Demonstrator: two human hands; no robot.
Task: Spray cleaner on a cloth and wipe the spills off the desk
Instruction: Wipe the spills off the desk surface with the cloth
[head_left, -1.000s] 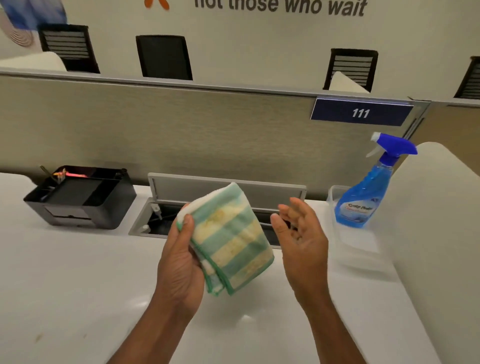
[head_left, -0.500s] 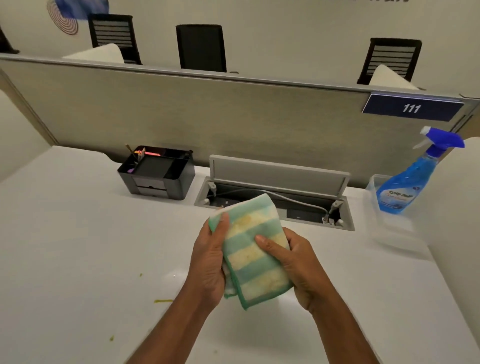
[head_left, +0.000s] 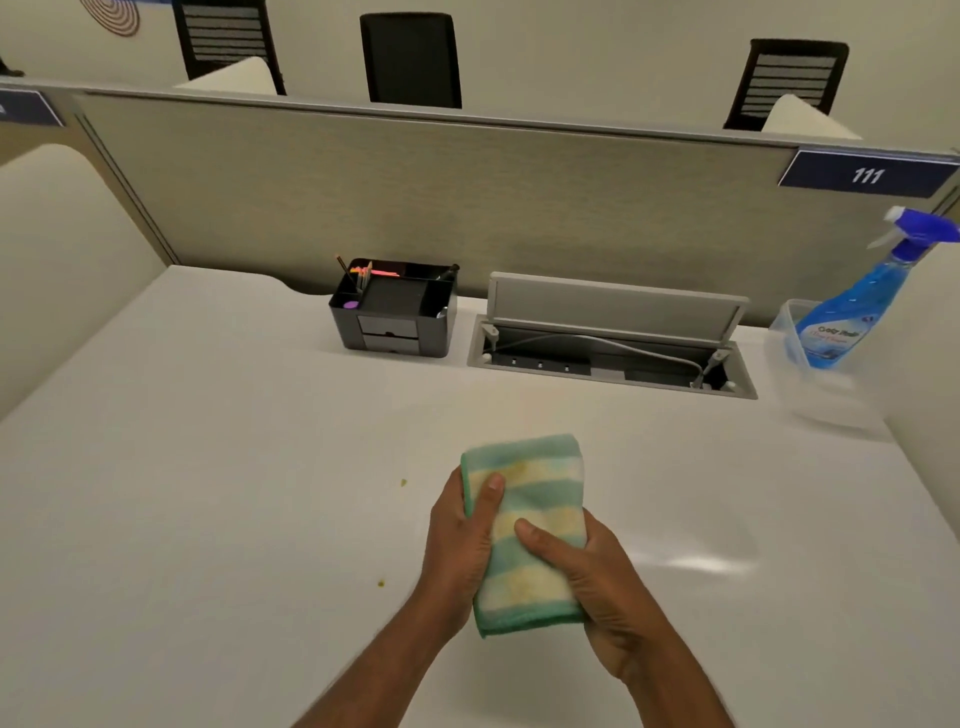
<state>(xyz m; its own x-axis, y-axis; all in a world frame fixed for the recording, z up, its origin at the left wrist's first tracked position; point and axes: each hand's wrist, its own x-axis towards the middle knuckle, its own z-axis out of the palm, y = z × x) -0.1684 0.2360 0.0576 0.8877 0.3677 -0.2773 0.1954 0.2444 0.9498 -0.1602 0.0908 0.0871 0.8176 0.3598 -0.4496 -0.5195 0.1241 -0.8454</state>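
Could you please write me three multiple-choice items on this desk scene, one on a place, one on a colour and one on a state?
1. Where does the spray bottle stand?
A. in a clear tub at the desk's far right
B. beside the black organiser
C. in the left hand

2. What colour is the bottle's trigger head?
A. red
B. blue
C. black

3. How is the cloth held?
A. spread flat on the desk
B. folded, gripped by both hands
C. draped over the partition

Answers: 1 A, its base sits inside the tub; 2 B, the head is blue; 3 B, left hand and right hand clasp it.
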